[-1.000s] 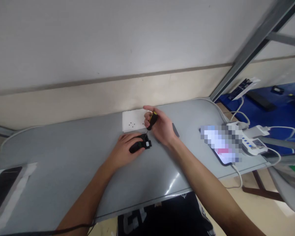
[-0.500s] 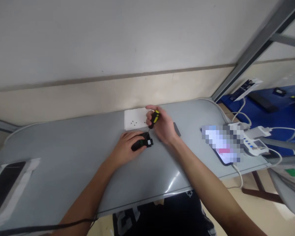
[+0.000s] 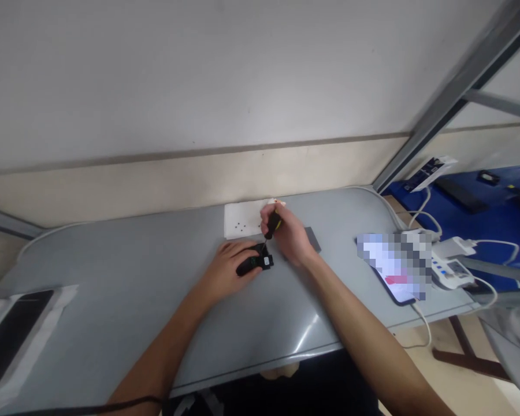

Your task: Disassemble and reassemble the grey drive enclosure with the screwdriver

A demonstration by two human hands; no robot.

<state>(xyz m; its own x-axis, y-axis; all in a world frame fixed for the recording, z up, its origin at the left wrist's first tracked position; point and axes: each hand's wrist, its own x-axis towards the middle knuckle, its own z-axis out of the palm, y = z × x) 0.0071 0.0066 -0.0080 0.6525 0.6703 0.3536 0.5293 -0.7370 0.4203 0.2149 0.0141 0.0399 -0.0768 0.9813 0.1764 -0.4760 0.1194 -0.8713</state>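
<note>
On the grey tabletop [image 3: 156, 260], my left hand [image 3: 229, 267] is closed around a small black device [image 3: 248, 264] with a white sticker at its right end. The device's exact kind does not show. My right hand [image 3: 292, 237] grips a black and yellow screwdriver [image 3: 273, 225]. Its thin shaft slants down to the device's right part, where the tip is too small to make out. Several tiny dark bits, apparently screws, lie on a white sheet of paper [image 3: 242, 215] just behind the hands. A flat dark grey piece [image 3: 312, 240] rests beside my right wrist.
A lit phone [image 3: 390, 268] with a cable lies to the right, near a white power strip [image 3: 453, 271]. At far left is a dark tablet-like slab [image 3: 15, 335] on white material. The wall [image 3: 199, 185] borders the back; a metal frame post [image 3: 433, 115] rises at right.
The camera view has tilted up slightly, so everything sits lower. My right hand has turned the screwdriver handle and its raised finger has curled in. My left hand stays on the device.
</note>
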